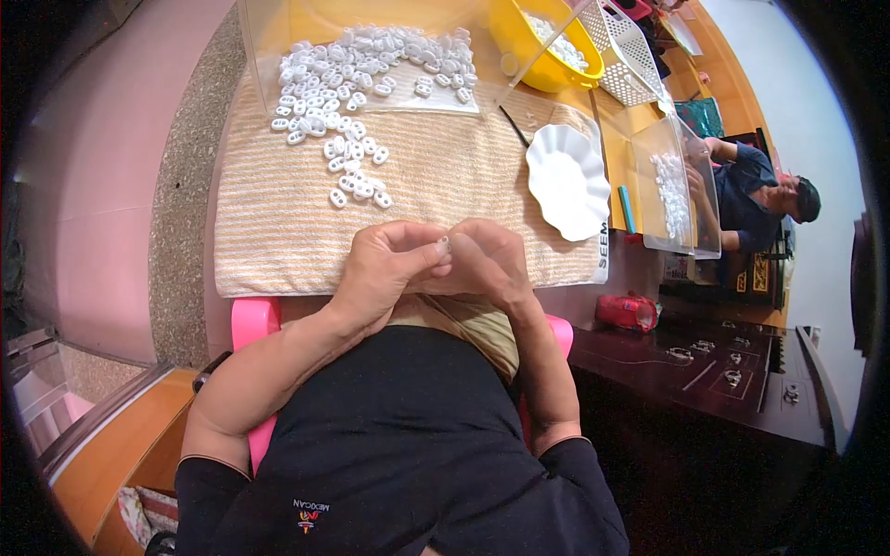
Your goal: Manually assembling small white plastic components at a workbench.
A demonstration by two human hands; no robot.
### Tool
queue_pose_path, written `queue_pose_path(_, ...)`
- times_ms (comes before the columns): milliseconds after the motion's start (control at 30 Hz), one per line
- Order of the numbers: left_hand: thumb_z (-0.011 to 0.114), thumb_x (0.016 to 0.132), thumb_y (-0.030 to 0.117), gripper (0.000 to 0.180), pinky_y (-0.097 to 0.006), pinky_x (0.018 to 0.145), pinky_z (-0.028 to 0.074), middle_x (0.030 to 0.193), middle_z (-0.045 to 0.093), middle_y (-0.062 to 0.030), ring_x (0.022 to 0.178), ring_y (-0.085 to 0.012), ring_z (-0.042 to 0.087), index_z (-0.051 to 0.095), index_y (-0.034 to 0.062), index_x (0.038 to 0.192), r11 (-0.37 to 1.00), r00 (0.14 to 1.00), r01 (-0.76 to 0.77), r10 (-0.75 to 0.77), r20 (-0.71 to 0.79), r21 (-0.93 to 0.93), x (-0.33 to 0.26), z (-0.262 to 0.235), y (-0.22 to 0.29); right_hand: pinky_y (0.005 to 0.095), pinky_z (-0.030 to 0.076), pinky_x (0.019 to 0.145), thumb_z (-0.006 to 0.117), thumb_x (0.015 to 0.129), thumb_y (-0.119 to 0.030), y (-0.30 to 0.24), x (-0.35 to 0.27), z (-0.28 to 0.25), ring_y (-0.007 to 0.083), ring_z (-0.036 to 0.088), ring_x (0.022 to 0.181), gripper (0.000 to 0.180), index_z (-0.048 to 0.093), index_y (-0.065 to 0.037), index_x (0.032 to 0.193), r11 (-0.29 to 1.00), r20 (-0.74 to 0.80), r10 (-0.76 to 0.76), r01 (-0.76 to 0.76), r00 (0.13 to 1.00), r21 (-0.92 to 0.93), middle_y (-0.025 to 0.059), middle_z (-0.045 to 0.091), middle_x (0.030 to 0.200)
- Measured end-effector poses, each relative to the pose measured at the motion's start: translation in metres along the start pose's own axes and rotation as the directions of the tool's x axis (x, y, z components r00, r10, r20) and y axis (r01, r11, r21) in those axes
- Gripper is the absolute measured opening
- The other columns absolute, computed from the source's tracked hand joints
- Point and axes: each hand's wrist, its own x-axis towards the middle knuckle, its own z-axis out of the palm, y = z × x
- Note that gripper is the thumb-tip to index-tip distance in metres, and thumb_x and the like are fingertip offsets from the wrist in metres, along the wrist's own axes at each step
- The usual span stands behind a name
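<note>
My left hand (389,264) and my right hand (489,259) meet at the near edge of a striped beige towel (464,167). The left thumb and fingers are pinched together at the tips. A tiny piece shows there, too small to name. Curled fingers of my right hand press in from the other side, slightly blurred, and what they hold is hidden. Beyond my hands lie loose white oval plastic pieces (356,151), each with two holes. They trail back to a larger heap (362,57) at the mouth of a clear plastic box (436,100).
A white scalloped dish (567,185) rests at the towel's right, beside a thin black stick (514,126). Behind are a yellow basin (519,56) with white pieces and a white perforated basket (623,46). Rightward, a co-worker (751,195) reaches into another clear box (693,243).
</note>
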Motion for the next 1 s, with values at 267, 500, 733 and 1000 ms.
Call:
queue_pose_path(267, 0.066, 0.087, 0.003, 0.016, -0.025, 0.072, 0.055, 0.087, 0.067, -0.0072, 0.076, -0.0121, 0.064, 0.064, -0.0021, 0.101, 0.997, 0.998, -0.052, 0.054, -0.042, 0.048, -0.001, 0.0, -0.004, 0.0219, 0.048, 0.066, 0.057, 0.096, -0.013, -0.008, 0.001, 0.007, 0.0072, 0.058, 0.073, 0.018, 0.063, 0.003, 0.09, 0.976, 0.005, -0.112, 0.11, 0.994, -0.186, 0.0031, 0.065, 0.078)
queue_pose_path(500, 0.066, 0.087, 0.002, 0.014, -0.025, 0.072, 0.055, 0.084, 0.067, -0.0076, 0.076, -0.0118, 0.064, 0.064, -0.0036, 0.1, 0.988, 0.992, -0.118, 0.122, -0.039, 0.105, -0.001, 0.0, -0.008, 0.0225, 0.049, 0.065, 0.056, 0.097, -0.014, -0.018, 0.001, 0.01, 0.0074, 0.06, 0.073, 0.019, 0.063, 0.003, 0.09, 0.999, 0.002, 0.045, -0.045, 0.999, -0.02, 0.0038, 0.066, 0.078)
queue_pose_path(733, 0.066, 0.087, 0.003, 0.014, -0.025, 0.073, 0.055, 0.085, 0.067, -0.008, 0.075, -0.0122, 0.064, 0.064, -0.0031, 0.099, 0.993, 0.993, -0.119, 0.119, -0.022, 0.017, 0.002, 0.001, -0.002, 0.0232, 0.049, 0.066, 0.058, 0.097, -0.017, -0.027, 0.008, 0.0, 0.0085, 0.06, 0.071, 0.022, 0.064, 0.003, 0.091, 0.992, 0.047, -0.033, 0.039, 0.998, -0.119, 0.0036, 0.066, 0.079)
queue_pose_path(1000, 0.064, 0.088, 0.002, 0.015, -0.028, 0.076, 0.058, 0.088, 0.067, -0.0099, 0.078, -0.016, 0.067, 0.062, -0.0013, 0.102, 0.995, 0.995, -0.077, 0.074, -0.059, -0.056, 0.002, -0.002, 0.002, 0.0258, 0.048, 0.059, 0.06, 0.093, -0.018, -0.023, 0.083, -0.037, 0.0112, 0.057, 0.061, 0.028, 0.063, 0.004, 0.111, 0.876, -0.162, -0.172, 0.075, 0.972, -0.477, 0.0048, 0.063, 0.072)
